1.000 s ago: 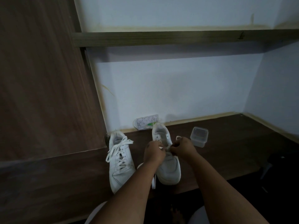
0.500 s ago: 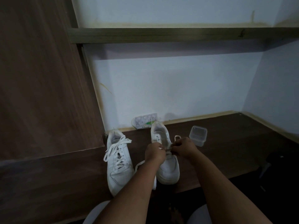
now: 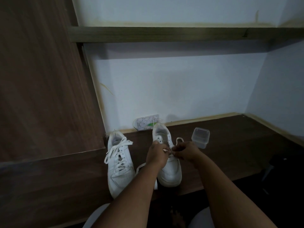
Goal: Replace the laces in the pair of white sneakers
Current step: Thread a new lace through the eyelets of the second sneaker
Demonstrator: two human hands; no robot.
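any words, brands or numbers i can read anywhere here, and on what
None can be read.
Printed packet against the wall: dark markings and a green patch, too blurred to read.
Left sneaker, right sneaker and clear plastic container: no visible text or logo.

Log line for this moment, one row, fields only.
stage: lacing right sneaker | left hand: pinching lace | right hand: at eyelets on lace | left sneaker: laced, untied | clear container: beside
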